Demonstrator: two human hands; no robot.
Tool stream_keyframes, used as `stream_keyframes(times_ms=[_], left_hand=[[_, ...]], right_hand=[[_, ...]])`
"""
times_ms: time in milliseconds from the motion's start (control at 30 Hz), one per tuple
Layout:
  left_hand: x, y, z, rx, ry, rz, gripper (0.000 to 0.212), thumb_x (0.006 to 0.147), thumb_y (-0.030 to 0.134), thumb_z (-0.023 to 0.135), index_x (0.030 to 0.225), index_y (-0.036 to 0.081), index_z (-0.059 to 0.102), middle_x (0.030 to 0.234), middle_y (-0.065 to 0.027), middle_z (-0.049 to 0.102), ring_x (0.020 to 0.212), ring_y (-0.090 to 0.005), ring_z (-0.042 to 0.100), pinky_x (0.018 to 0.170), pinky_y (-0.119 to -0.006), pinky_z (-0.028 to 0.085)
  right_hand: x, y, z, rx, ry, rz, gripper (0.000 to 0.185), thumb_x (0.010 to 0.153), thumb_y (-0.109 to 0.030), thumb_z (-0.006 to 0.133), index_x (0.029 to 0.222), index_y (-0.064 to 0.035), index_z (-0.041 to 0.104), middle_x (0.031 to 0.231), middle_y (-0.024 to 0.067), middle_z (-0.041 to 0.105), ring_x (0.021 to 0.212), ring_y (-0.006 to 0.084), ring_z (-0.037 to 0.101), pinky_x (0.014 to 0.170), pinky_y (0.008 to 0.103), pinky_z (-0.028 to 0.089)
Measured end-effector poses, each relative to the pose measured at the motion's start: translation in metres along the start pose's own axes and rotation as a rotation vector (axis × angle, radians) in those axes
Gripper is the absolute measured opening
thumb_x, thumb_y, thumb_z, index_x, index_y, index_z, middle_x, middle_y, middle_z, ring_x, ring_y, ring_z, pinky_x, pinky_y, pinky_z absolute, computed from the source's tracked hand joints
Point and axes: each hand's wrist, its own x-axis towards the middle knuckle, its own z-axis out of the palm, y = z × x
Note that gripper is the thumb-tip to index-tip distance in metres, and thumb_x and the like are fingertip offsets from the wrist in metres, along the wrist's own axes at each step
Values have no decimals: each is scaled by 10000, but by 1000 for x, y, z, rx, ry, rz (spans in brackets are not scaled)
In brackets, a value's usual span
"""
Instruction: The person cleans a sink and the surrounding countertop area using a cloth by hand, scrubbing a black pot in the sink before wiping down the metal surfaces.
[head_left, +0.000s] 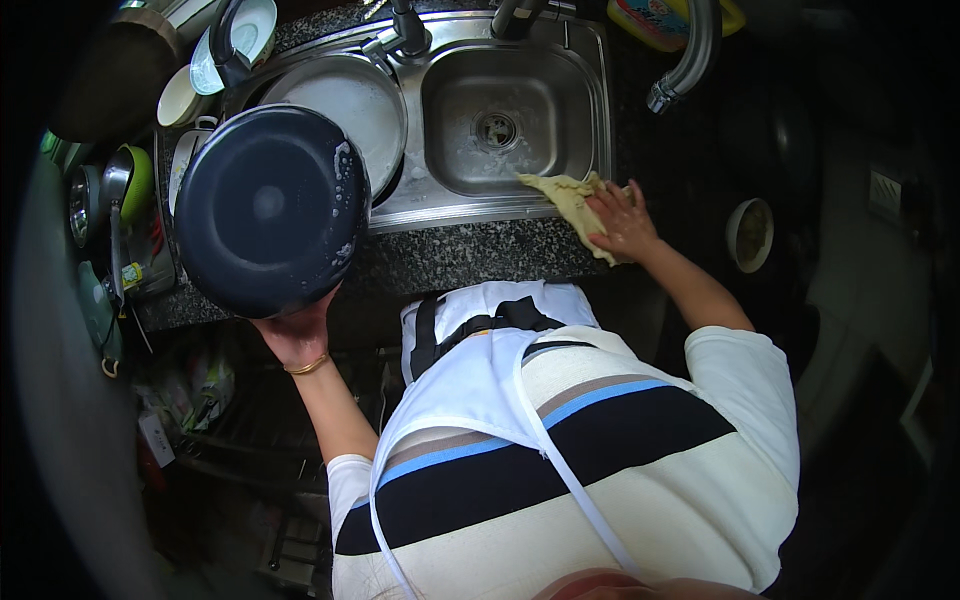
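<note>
My left hand (298, 336), with a bangle at the wrist, grips a dark blue round pan (255, 206) by its lower edge. The pan is raised above the left basin, and soap suds cling to its right side. My left fingers are mostly hidden by it. At the front right edge of the sink, my right hand (626, 225) lies on a pale yellow cloth (574, 206) with its fingers spread; whether they grip it cannot be told. One corner of the cloth reaches over the right basin (480, 90). Behind the raised pan, a large round metal pan or lid (352, 112) rests over the left basin.
A black faucet (409, 30) stands behind the sink, and a curved metal spout (679, 79) hangs at right. Bowls (244, 49) are at the back left, near a green strainer (136, 184). A white bowl with food (750, 235) sits at far right. Speckled counter (450, 255) runs along the front.
</note>
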Motion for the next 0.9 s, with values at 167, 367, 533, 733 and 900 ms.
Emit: stream_keyframes(times_ms=[167,367,533,733,900], left_hand=[[3,-3,4,61,29,-4,695,835,560,448,1363,142,276,1387,-127,300,1240,-379,328,900,-640,365],[8,-7,10,-5,53,-31,644,860,519,409,1358,127,293,1399,-131,292,1264,-374,304,937,-643,318],[-4,-6,-5,-131,-16,-15,602,883,469,373,1362,115,289,1415,-125,274,1288,-371,261,956,-645,270],[-13,-5,1,-157,72,5,619,878,466,384,1374,117,260,1431,-122,240,1301,-376,221,978,-663,207],[-17,-5,-11,-199,32,2,603,885,443,385,1383,133,247,1442,-116,220,1317,-377,183,991,-668,165]], right_hand=[[-9,36,-22,-109,58,-183,670,729,-454,590,1282,-126,404,1437,48,242,1343,242,164,1073,520,112],[62,-77,-9,297,53,-605,647,801,-456,414,1260,-1,416,1405,149,293,1336,281,209,1101,425,113],[144,-204,-12,490,235,-691,683,757,-433,513,1245,32,406,1369,186,331,1312,340,239,1082,473,141],[206,-253,-25,627,541,-631,464,691,-416,603,1097,-198,557,1096,68,494,1039,215,446,878,383,319],[217,-180,-23,542,414,-350,276,759,-360,583,910,-130,561,935,61,483,958,224,457,793,372,351]])
